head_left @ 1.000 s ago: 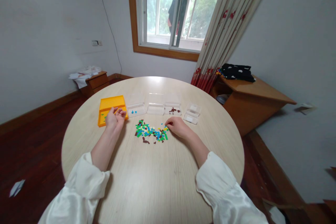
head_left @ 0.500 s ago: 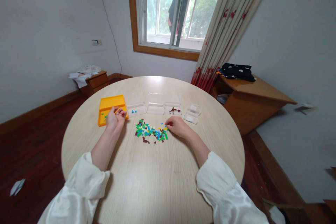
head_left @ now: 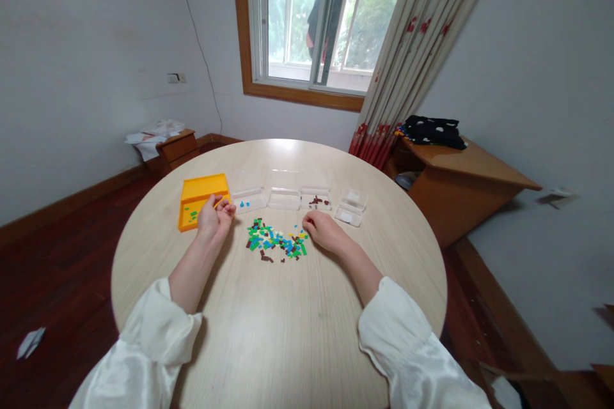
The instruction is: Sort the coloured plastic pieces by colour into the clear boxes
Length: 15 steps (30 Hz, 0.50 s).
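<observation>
A loose pile of small toy bricks (head_left: 273, 240) in green, blue, brown, yellow and white lies on the round table (head_left: 288, 332). My right hand (head_left: 320, 227) is at the pile's right edge, thumb and fingertips pinched together; whatever is between them is too small to make out. Beside the yellow box (head_left: 188, 225), overlapping its right part from my view, my left hand (head_left: 214, 218) is turned palm up. Its fingers are loosely curled and apart, and no brick shows in them. A few green bricks (head_left: 193, 214) lie inside the box.
Behind the pile stand clear plastic boxes: one with blue bricks (head_left: 242, 204), a middle box (head_left: 284, 207), and one with brown bricks (head_left: 316, 200). A smaller clear case (head_left: 348, 218) sits to the right. A wooden desk (head_left: 460, 185) stands beyond the table.
My left hand has shifted slightly right and down, uncovering more of the green bricks in the yellow box. My right hand has barely moved at the pile's edge.
</observation>
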Available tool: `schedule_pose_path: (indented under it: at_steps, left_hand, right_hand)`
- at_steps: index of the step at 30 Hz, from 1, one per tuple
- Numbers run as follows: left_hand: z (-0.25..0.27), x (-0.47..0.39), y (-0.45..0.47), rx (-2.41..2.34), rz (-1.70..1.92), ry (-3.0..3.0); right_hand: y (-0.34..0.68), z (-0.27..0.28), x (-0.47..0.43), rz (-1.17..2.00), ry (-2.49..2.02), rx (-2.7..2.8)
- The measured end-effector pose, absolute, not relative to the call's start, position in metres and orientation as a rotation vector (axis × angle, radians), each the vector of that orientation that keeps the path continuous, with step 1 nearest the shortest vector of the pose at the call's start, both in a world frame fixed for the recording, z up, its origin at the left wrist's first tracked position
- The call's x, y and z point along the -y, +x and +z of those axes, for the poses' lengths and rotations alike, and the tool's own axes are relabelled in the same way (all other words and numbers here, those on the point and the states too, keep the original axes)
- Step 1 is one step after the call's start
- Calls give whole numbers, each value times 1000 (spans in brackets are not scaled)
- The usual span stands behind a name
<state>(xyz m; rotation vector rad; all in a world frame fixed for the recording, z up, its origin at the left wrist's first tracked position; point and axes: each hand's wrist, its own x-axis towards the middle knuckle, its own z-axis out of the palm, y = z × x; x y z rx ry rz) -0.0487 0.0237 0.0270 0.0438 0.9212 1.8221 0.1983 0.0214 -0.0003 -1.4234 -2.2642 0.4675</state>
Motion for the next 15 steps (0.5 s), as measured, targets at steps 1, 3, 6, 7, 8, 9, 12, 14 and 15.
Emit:
schedule_pose_path:
  at_steps: [1,3,6,7,8,9,12,14,15]
  left_hand:
    - [26,-24,-49,-922,1817,62]
    - [22,-26,-49,-941,1801,132]
    - [15,-25,-45,-1036,1753,463]
    - [13,-24,-41,-1093,1729,644]
    - [10,-22,-37,-1155,1704,848]
    - [8,-19,-31,-1232,1675,1059]
    - [2,-10,-13,-1292,1552,1586]
    - [-1,-4,-4,-1273,1421,1823]
    - [-2,-2,0,-1262,1359,1897]
  right_hand:
    - [198,0,-21,463,-1417,2255]
    - [197,2,-20,454,-1404,2231]
    - [195,3,-19,465,-1376,2179]
    - [194,3,-19,481,-1356,2157]
    - [193,3,-19,503,-1329,2131]
    - [192,3,-18,533,-1295,2101]
    - [186,2,-18,660,-1192,1981]
    - [181,1,-17,736,-1140,1929]
    - [179,0,-16,761,-1121,1920]
